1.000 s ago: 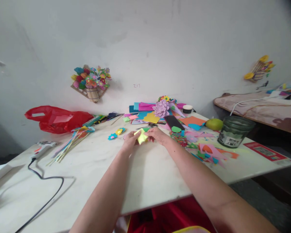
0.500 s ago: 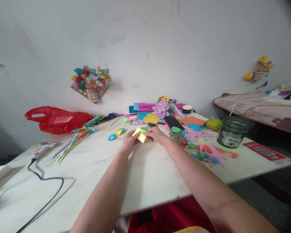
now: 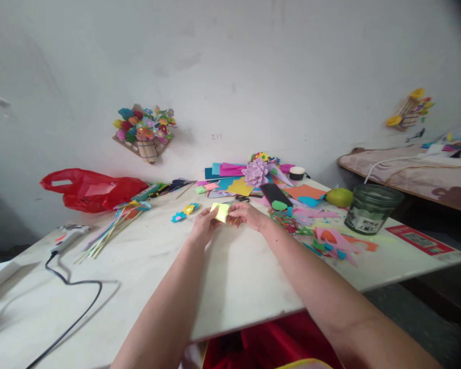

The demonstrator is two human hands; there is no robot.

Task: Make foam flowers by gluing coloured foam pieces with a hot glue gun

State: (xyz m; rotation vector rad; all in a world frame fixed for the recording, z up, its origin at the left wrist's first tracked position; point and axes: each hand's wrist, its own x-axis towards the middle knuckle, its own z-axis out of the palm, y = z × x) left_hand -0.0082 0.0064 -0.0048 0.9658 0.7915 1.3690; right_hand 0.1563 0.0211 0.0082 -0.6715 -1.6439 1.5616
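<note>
Sheet point(image 3: 220, 212), small and bright yellow, is pinched in the left hand point(image 3: 204, 223), raised above the near-middle tabletop point(image 3: 253, 277). Right hand point(image 3: 249, 214): fingers curled at its right edge; cannot tell whether they grip it or only touch.

Risks (judged): sheet looks thin, so uneven pull between the hands could crease or tear it; a loose left pinch could let it slip. If dropped, it might mix with the coloured scraps point(image 3: 328, 245) to the right. A snagged black cord point(image 3: 95, 292) could drag the glue gun point(image 3: 71, 240).

Surface: pale, faintly streaked; glass jar point(image 3: 372, 210) at right, red plastic bag point(image 3: 94, 189) at far left. Room: grey-white wall point(image 3: 230, 66), scuffed, bearing a flower arrangement point(image 3: 145, 125).
</note>
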